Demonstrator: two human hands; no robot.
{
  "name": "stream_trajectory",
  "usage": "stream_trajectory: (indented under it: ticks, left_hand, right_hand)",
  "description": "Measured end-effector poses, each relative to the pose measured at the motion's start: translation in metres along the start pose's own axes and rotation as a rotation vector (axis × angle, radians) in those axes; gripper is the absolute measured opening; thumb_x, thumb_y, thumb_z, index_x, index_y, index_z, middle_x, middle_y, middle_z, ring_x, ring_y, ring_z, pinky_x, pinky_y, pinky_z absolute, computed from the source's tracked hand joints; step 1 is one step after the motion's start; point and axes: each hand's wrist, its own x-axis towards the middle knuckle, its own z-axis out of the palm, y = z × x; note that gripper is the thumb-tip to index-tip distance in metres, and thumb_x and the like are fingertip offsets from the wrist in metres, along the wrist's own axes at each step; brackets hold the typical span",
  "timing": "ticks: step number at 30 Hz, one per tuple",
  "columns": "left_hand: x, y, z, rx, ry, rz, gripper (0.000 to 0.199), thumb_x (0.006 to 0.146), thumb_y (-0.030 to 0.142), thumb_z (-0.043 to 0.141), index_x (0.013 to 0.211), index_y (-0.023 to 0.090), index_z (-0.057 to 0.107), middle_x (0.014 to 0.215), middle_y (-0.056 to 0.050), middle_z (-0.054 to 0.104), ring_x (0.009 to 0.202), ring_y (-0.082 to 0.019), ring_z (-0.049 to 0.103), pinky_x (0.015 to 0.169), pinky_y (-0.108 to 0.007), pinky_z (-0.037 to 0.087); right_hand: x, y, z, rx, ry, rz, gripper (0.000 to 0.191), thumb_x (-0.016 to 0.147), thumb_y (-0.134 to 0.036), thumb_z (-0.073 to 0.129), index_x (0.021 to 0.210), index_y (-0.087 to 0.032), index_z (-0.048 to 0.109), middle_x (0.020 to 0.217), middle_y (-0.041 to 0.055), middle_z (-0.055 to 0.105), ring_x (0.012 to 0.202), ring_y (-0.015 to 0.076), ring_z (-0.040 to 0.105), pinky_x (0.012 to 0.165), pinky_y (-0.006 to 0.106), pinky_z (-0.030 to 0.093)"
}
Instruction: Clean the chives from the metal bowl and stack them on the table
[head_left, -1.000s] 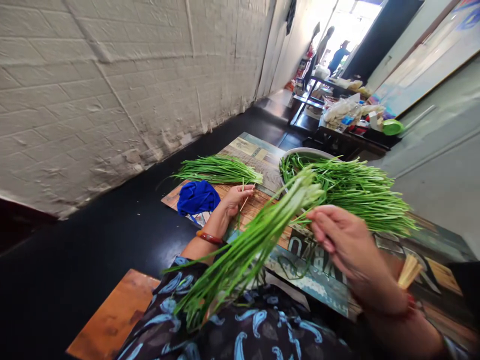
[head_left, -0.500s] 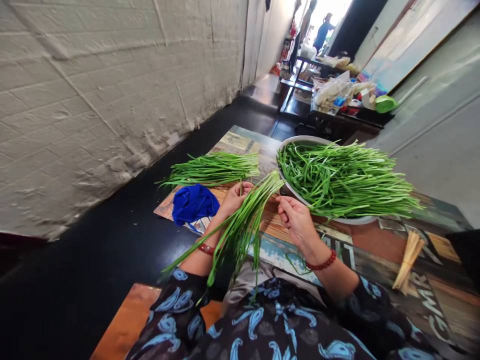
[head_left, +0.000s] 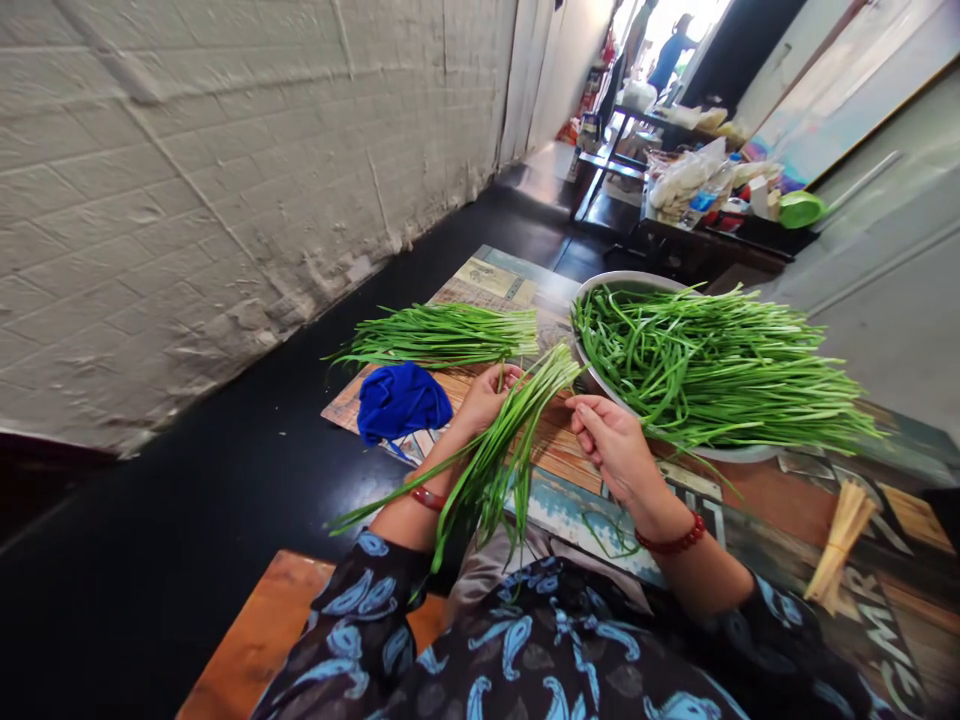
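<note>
My left hand is closed around a bunch of garlic chives, whose pale stem ends point up and to the right while the green leaves droop over my forearm. Beside those stem ends, my right hand is closed in a pinch; what its fingertips hold is too small to make out. A metal bowl heaped with more chives stands just beyond my right hand. Past my left hand, a neat pile of chives lies on the table.
A crumpled blue cloth lies at the table's left edge. To the right sits a bundle of thin wooden sticks. Loose chive scraps lie near my right wrist. Farther off, a cluttered table holds bags and a green bowl. A wall runs along the left.
The whole view has shifted slightly, so things appear farther right. My left hand still holds the bunch, and my right hand stays pinched by the stem ends.
</note>
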Motion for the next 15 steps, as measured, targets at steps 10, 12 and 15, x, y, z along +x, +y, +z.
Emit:
stream_trajectory:
  ticks: [10,12,15]
  left_hand:
    - [-0.002,0.010,0.004,0.072,0.060,-0.050,0.045,0.062,0.038,0.085,0.095,0.012,0.069,0.065,0.003,0.059,0.049,-0.006,0.043,0.049,-0.019,0.032]
    - [-0.006,0.016,-0.002,0.093,0.078,-0.037,0.050,0.065,0.045,0.083,0.100,0.012,0.069,0.065,0.003,0.059,0.047,-0.004,0.039,0.046,-0.019,0.028]
    - [-0.015,0.032,-0.019,0.176,0.144,0.033,0.055,0.064,0.051,0.082,0.102,0.013,0.071,0.069,0.002,0.062,0.047,-0.004,0.038,0.046,-0.019,0.028]
  right_hand:
    - [-0.030,-0.021,-0.034,-0.160,-0.002,-0.101,0.037,0.076,-0.052,0.074,0.088,-0.017,0.071,0.060,-0.0024,0.059,0.040,0.0063,0.043,0.037,0.020,0.027]
    - [-0.032,-0.025,-0.046,-0.208,-0.001,-0.148,0.036,0.078,-0.052,0.072,0.087,-0.017,0.072,0.060,-0.0018,0.060,0.039,0.0067,0.043,0.038,0.021,0.030]
    - [-0.031,-0.029,-0.066,-0.274,0.011,-0.214,0.034,0.082,-0.051,0.070,0.087,-0.017,0.074,0.059,-0.0014,0.062,0.040,0.0074,0.044,0.039,0.021,0.031]
